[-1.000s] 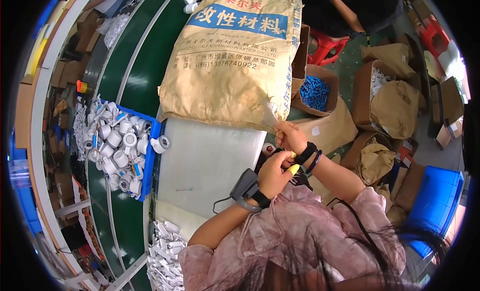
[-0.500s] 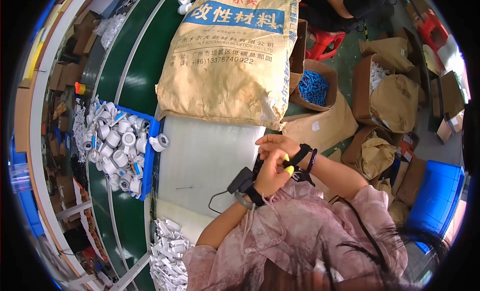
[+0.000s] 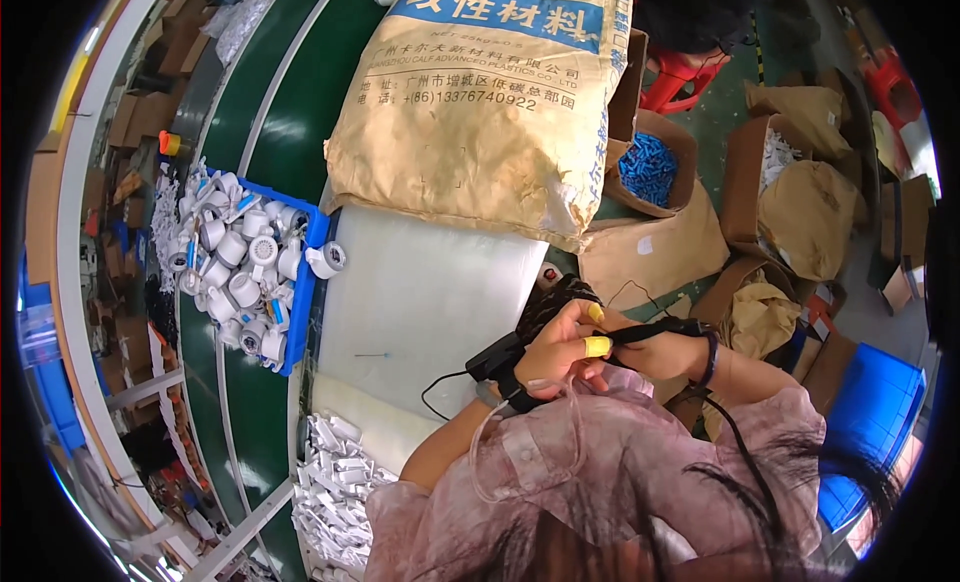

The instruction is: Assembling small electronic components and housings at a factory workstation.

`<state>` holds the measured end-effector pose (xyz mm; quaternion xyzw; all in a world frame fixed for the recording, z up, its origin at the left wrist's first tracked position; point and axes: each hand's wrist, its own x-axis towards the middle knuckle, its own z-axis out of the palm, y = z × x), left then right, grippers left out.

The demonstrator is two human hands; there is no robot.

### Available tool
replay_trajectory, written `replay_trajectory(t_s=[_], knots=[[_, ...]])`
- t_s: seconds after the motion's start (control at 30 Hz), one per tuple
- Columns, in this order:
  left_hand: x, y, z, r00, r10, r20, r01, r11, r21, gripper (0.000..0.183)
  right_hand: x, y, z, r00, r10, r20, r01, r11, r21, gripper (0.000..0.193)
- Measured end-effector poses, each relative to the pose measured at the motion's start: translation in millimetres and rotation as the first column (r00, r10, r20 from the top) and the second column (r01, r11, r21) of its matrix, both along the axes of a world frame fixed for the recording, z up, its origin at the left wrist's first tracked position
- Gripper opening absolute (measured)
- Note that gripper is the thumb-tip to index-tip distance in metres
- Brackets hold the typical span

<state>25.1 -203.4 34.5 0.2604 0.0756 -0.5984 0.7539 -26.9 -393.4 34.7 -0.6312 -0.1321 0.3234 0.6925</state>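
Note:
My left hand (image 3: 562, 354), with yellow coverings on two fingers, is at my right wrist. Its fingers are closed about the end of a black strap (image 3: 655, 329), which runs back across the right wrist. My right hand (image 3: 640, 355) lies beneath the strap, palm side unclear, its fingers mostly hidden behind the left ones. A black box-shaped device (image 3: 494, 357) with a cable is strapped to my left wrist. A dark bracelet (image 3: 711, 360) circles the right forearm.
A blue crate (image 3: 312, 272) of white plastic parts stands left on the green conveyor (image 3: 225, 107). A large paper sack (image 3: 465, 147) lies ahead on the translucent sheet (image 3: 400, 282). White pieces (image 3: 335, 487) are heaped lower left. Cartons, one with blue parts (image 3: 648, 170), and a blue bin (image 3: 870, 422) stand right.
Both hands have shifted right and slightly lower. The right hand's outstretched fingers have drawn back behind the left hand. The strap now stretches out from the right wrist. The view has shifted slightly.

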Motion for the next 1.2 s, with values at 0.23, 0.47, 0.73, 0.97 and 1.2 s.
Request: replay_trajectory(t_s=[0.23,0.47,0.73,0.97,1.2], knots=[[-0.5,-14.0,13.8,0.937,-0.104,0.332,0.154,0.980,-0.126,0.052,-4.1,-23.5,78.8,0.913,0.240,0.330,-0.050,0.868,-0.494,0.065],[-2.4,-25.7,12.4,0.886,-0.085,0.455,0.187,0.965,-0.185,0.048,-25.4,-43.5,87.8,0.679,0.499,0.539,0.023,0.719,-0.695,0.066],[20.1,-6.6,-34.0,0.862,-0.079,0.500,0.007,0.989,0.145,0.039,-11.4,-92.4,148.3,0.948,0.274,0.164,-0.222,0.934,-0.280,0.026],[1.8,4.7,-71.2,0.838,-0.111,0.534,0.006,0.981,0.194,0.032,57.1,65.1,102.7,0.815,-0.259,-0.518,0.101,0.944,-0.314,0.028],[3.0,35.8,-73.8,0.823,-0.077,0.563,-0.094,0.959,0.268,0.032,-106.1,-56.5,13.8,0.483,0.075,-0.872,0.482,0.809,0.336,0.048]])
